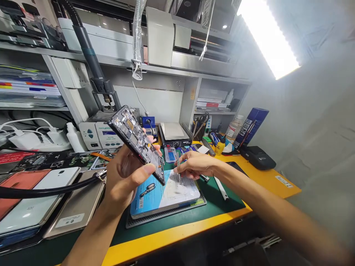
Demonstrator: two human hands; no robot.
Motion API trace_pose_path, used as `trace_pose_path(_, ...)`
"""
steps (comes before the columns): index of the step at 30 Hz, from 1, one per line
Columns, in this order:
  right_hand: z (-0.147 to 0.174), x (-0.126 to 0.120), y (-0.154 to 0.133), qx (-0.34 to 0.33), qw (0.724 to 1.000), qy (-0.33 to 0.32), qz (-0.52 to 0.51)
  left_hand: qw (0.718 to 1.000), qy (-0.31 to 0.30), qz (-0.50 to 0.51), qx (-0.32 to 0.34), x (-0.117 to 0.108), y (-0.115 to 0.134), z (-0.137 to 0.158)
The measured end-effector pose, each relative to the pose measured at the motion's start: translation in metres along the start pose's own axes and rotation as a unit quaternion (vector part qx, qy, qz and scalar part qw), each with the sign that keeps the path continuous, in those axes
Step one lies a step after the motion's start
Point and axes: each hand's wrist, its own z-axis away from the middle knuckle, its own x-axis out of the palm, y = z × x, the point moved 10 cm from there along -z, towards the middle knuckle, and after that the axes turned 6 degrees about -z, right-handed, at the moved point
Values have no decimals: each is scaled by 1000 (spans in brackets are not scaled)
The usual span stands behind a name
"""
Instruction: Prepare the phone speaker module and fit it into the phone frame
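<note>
My left hand (130,170) grips an opened smartphone (137,138) by its edges, tilted up with its circuit boards and flex cables exposed. In my right hand (194,165) a pair of metal tweezers (178,170) points down at the white part of a blue and white book (155,205). Small dark bits, perhaps screws, lie around the tweezers' tips; they are too small to tell. A black phone part (148,189), like a speaker module, rests on the book's blue half. Beneath the book is a grey perforated mat (166,218).
Several phones (74,207) lie at the left, crossed by a black hose (55,191). Behind stand a soldering station (101,135), a flat heating device (174,136) and a yellow bottle (220,146). A black case (257,157) sits at the right, and a white strip-shaped tool (221,188) on the green mat (210,201).
</note>
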Motion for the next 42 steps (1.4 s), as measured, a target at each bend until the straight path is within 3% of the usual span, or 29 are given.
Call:
trace_pose_path(9, 17, 24, -22, 59, 985, -25, 161, 1000, 11, 2, 6, -2, 2, -2)
trace_pose_path(14, 19, 19, -31, 76, 968, -24, 238, 1000, 19, 7, 7, -3, 1, -4)
trace_pose_path(20, 13, 14, -37, 52, 962, -8, 268, 1000, 19, 10, -10, -2, -1, -3)
trace_pose_path(23, 16, 0, -42, 36, 963, 17, 265, 1000, 21, 13, -20, -3, -3, -3)
trace_pose_path(27, 34, -43, -46, 20, 960, 91, 265, 999, 34, 23, -23, -7, -1, -3)
trace_pose_path(32, 55, -94, -22, 45, 937, 191, 287, 997, 61, 32, -25, -15, 8, -3)
trace_pose_path(38, 68, -106, 17, 85, 923, 243, 285, 995, 84, 49, -6, -22, 16, -9)
trace_pose_path(42, 72, -99, 47, 128, 924, 250, 260, 996, 79, 37, -3, -25, 22, -4)
